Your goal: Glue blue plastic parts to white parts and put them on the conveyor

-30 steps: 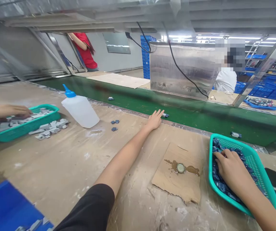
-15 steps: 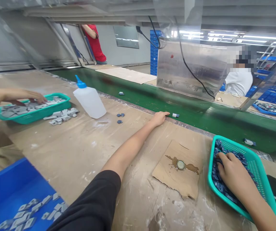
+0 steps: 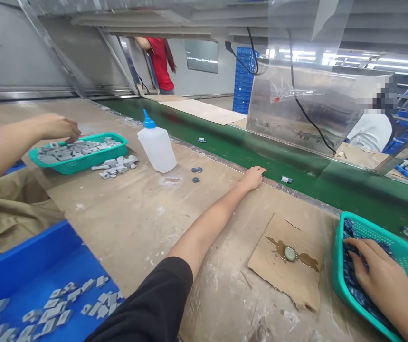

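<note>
A person's bare left arm, in a black sleeve, stretched across a worn brown worktable, its left hand [image 3: 253,178] at the near edge of a green conveyor belt [image 3: 232,149]. The fingers were loosely bent; whether they held anything could not be told. Just beyond them on the belt lay a small grey-and-blue part [image 3: 287,179], apart from the fingertips. The right hand [image 3: 382,270] reached over the rim of a teal basket [image 3: 374,230] into a heap of small dark blue parts [image 3: 353,280], thumb and forefinger close together, though their tips were too hidden to show whether a piece was pinched. Between the two hands lay torn cardboard [image 3: 275,270] bearing an upturned bottle cap [image 3: 290,253] amid a brown wet stain. Left of the outstretched arm stood a blue-tipped squeeze bottle [image 3: 158,151], near three dark blue pieces [image 3: 196,179] and a pile of grey pieces [image 3: 116,165]. Farther left, a co-worker's hand [image 3: 58,127] hovered at another basket [image 3: 79,165]. A blue bin [image 3: 47,242] with grey pieces filled the near left corner. Across the belt, a metal panel [image 3: 271,104] partly blocked the view.
</note>
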A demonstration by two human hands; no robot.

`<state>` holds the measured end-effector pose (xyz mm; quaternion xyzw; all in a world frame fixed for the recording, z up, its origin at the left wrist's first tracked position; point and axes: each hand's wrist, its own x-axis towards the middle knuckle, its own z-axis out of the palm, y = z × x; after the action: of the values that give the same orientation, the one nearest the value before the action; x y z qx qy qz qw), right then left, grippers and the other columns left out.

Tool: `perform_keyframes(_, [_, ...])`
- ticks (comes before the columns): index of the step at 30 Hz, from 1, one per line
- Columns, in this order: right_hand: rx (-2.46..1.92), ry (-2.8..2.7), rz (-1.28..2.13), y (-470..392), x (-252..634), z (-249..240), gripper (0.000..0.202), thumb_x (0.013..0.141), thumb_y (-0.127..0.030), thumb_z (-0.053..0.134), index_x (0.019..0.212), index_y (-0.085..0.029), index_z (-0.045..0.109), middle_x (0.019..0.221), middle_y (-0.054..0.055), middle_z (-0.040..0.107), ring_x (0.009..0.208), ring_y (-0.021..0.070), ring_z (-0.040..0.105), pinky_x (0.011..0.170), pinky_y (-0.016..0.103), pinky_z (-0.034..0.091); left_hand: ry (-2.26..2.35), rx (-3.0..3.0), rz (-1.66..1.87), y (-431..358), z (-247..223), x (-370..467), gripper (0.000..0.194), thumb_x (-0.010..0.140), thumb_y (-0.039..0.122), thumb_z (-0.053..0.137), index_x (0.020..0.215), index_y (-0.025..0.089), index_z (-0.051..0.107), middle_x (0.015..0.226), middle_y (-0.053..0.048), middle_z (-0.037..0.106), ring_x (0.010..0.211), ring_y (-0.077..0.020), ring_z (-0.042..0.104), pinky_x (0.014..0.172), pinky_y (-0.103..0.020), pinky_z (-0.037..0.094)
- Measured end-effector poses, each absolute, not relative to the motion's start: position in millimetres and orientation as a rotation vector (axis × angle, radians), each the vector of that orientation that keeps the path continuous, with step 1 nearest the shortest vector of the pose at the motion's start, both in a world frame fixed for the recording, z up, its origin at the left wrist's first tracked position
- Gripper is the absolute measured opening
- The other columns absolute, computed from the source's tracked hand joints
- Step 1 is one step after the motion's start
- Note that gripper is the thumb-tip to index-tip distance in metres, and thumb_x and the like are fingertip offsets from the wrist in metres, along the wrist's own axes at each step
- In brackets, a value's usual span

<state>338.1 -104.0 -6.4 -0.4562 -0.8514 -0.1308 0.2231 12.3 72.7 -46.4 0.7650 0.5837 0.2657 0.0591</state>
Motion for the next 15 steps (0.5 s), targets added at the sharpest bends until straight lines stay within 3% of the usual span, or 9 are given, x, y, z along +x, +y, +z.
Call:
perform_keyframes(7, [-1.215,-2.35,-0.365,-104.5,338.8,-2.7,0.022,0.08,-0.026,0.034,0.084,-0.019,0.053,0.082,0.006,0.061,0.065,0.0228,0.059,0.051,0.032,0.046,1.905,2.137,0.957,78.1,-42.6,9.5,0.045,0.079,0.011,0.043,0.124,0.015,0.045,0.127,-0.012,0.042,0.117,-0.0213,0.042,0.1,-0.029,0.034])
perform_keyframes(11, [-1.254,-2.319,-0.324,-103.7,338.6,-3.5,0.023,0.08,-0.032,0.035,0.077,-0.02,0.054,0.087,0.007,0.058,0.069,0.0236,0.059,0.054,0.034,0.048,2.134,1.874,1.086,91.7,-34.3,-25.2,0.053,0.081,0.015,0.041,0.132,0.006,0.03,0.13,-0.019,0.036,0.122,-0.0216,0.038,0.103,-0.028,0.031])
perform_keyframes(15, [-1.294,-2.222,-0.349,-96.6,350.0,-12.2,0.028,0.081,-0.038,0.039,0.076,-0.018,0.058,0.09,0.01,0.054,0.073,0.0251,0.059,0.063,0.038,0.049,2.35,1.683,1.163,98.6,-27.5,-90.9,0.056,0.081,0.012,0.039,0.135,0.006,0.024,0.14,-0.019,0.02,0.131,-0.0248,0.02,0.108,-0.033,0.021])
